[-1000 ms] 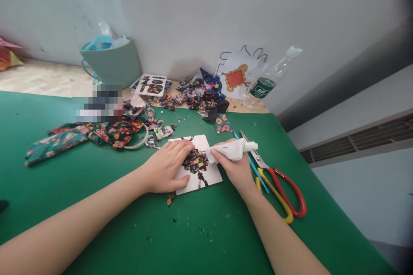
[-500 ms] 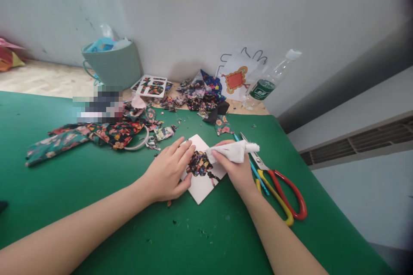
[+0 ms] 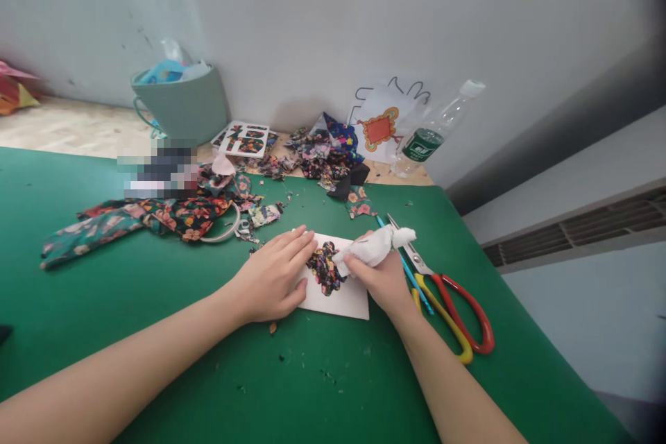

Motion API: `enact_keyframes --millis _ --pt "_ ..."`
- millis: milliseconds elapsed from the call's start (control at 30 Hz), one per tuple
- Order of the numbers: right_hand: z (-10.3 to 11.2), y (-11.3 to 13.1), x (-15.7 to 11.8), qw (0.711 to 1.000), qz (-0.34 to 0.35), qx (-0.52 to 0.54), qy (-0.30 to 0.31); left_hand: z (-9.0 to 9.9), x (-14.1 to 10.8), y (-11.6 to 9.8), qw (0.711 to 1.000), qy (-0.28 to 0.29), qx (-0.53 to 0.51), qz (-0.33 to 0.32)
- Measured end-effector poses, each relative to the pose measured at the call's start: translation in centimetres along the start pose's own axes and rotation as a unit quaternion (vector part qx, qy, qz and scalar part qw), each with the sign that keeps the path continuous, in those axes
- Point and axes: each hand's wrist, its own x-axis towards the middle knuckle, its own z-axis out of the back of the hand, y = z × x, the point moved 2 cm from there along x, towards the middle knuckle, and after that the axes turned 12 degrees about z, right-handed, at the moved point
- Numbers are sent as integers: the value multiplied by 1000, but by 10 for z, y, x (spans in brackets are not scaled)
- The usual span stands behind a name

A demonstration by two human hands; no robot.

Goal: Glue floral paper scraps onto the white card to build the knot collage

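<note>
A white card [image 3: 338,304] with a dark floral fabric motif [image 3: 327,269] on it lies on the green tabletop between my hands. My left hand [image 3: 281,274] rests flat over the card's left edge, fingers stretched out and thumb apart. In my right hand [image 3: 379,284] is a white, soft-looking object with a narrower end [image 3: 367,247]; I cannot tell its kind. Its flat end reaches the motif's right side, and the narrower end points up to the right. Beside that hand lie scissors [image 3: 458,316] with red and yellow handles and a thin blue stick [image 3: 411,274].
A green cup [image 3: 182,107], stacked patterned cards [image 3: 250,141], fabric scraps [image 3: 322,156] and a plastic bottle [image 3: 424,142] stand or lie along the wall. Left of my hands is a bundle of floral cloth [image 3: 171,218]. Small bits lie on the green tabletop [image 3: 270,388].
The card has turned between my hands, from a diamond angle to nearly square. The white object in my right hand has shifted slightly and looks more rounded. My left hand has barely moved.
</note>
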Motion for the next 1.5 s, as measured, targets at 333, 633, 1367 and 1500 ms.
enact_keyframes --millis 333,633,1367,1500 --pt "-3 2 0 1000 25 1 11 9 -4 -5 998 2 -1 68" --pt "-8 5 1 999 12 3 38 10 -8 3 998 7 -61 7" --pt "-9 6 1 997 31 -18 61 9 -4 2 997 17 -68 -29" --pt "-10 5 -1 998 20 0 53 10 -3 2 998 24 -60 -26"
